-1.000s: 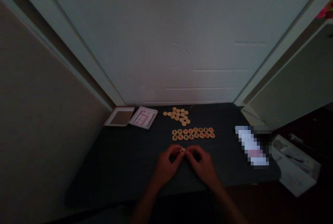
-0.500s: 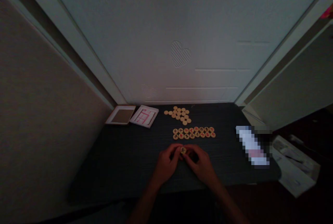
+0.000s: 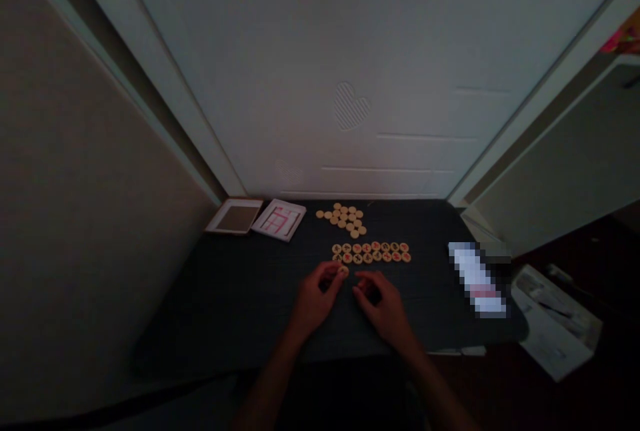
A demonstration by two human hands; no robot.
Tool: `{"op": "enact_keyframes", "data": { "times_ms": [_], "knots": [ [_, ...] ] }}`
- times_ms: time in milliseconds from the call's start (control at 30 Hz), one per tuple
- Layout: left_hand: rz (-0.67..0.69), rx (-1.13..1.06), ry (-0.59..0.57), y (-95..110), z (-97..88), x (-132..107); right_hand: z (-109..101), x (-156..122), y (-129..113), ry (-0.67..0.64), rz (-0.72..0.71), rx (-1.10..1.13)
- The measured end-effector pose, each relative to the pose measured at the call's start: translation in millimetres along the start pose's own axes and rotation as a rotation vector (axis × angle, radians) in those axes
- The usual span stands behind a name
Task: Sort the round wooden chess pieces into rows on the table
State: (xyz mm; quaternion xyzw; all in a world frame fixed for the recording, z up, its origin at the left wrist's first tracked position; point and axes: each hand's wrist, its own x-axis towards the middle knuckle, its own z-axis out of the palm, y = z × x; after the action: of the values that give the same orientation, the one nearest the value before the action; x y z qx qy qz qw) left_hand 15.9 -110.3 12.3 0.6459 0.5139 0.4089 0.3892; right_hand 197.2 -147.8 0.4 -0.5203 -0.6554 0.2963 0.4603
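Between the thumb and fingers of my left hand (image 3: 320, 291) is a round wooden Chinese chess piece (image 3: 343, 271), held just below the left end of two rows of pieces (image 3: 367, 253). Those pieces lie face up with red and black characters. My right hand (image 3: 381, 301) is a little to the right, its thumb and fingers curved and apart, with nothing between them. Farther back lies a loose cluster of plain-faced pieces (image 3: 344, 215), their markings not visible. Part of the held piece is covered by my fingers.
On the dark table (image 3: 225, 311), a shallow open box (image 3: 213, 223) and a white case with red lines (image 3: 280, 221) sit at the back left. A blurred-out bright object (image 3: 477, 277) lies at the right. A white door (image 3: 280, 84) rises behind the table.
My hands have separated; my right hand has let go of the chess piece. My left hand has carried it forward and slightly left, close to the rows. The view has shifted slightly.
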Motion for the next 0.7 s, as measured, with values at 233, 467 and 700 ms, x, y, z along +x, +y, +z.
{"op": "enact_keyframes", "data": {
  "times_ms": [233,467,700],
  "knots": [
    [-0.122,0.345,0.163,-13.6,-24.9,36.0,-0.4,-0.2,-0.9,0.007,-0.017,-0.042],
    [-0.187,0.524,0.111,-10.0,-21.3,48.9,-0.9,-0.1,-0.9,0.017,-0.041,-0.062],
    [-0.137,0.603,0.136,-17.6,-19.8,54.7,-1.1,0.1,0.8,0.015,-0.042,-0.060]
  ]
}}
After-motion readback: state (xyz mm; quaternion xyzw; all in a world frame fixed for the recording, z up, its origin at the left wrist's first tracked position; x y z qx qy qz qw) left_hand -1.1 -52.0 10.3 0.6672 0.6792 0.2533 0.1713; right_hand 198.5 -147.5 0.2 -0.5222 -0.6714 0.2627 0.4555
